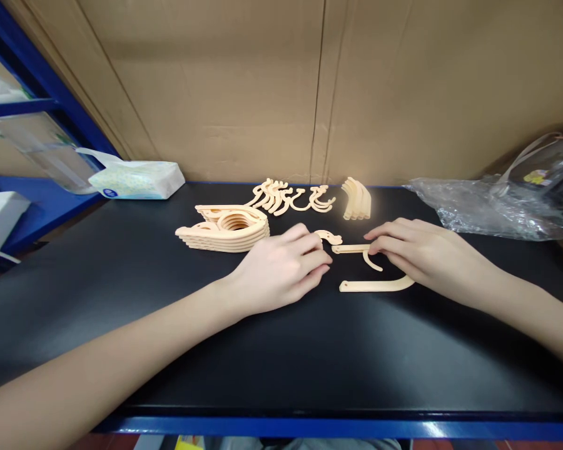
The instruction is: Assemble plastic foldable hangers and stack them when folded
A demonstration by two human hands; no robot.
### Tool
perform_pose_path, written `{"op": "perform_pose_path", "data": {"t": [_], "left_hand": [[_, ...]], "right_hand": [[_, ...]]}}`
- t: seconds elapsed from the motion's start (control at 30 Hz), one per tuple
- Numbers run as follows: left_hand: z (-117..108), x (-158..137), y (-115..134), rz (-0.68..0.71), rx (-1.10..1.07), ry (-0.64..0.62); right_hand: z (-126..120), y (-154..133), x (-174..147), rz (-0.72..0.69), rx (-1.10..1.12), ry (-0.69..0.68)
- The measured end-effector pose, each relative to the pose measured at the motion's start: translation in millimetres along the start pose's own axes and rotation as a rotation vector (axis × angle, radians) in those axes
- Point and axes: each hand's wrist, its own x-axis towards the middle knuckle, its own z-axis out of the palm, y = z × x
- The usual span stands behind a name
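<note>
My left hand [286, 265] has its fingers curled together around one end of a small curved cream plastic piece [331, 237], whose other end pokes out past the fingertips. Pinched by my right hand [413, 250] is a straight cream hanger arm [349, 249]; the fingers cover its right end. Below those fingers a thin curved hook [374, 262] sticks out, though whether it is joined to the arm I cannot tell. A loose hanger arm [373, 287] lies in front of my right hand, its bent end partly hidden beneath it.
Left of my hands stands a stack of cream folding hangers [225, 240]. Farther back lie several hooks [272, 195] and a pile of hanger arms [357, 199]. A tissue pack [138, 180] is at back left, a clear plastic bag [473, 209] at right. Cardboard [244, 94] walls the back.
</note>
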Motion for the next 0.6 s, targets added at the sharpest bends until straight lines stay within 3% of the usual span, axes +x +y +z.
{"op": "perform_pose_path", "data": {"t": [0.1,0.23,0.4,0.6], "left_hand": [[0,1,-2,-0.064,0.144,0.060],[2,1,-6,-0.100,0.261,0.031],[7,1,-7,-0.097,0.260,-0.057],[10,2,-10,-0.084,0.276,-0.074]], "right_hand": [[-8,-11,1,0.007,0.003,0.016],[-12,-27,0,-0.090,0.142,-0.063],[-9,-36,1,-0.106,0.220,-0.123],[-7,-40,4,-0.111,0.146,-0.051]]}}
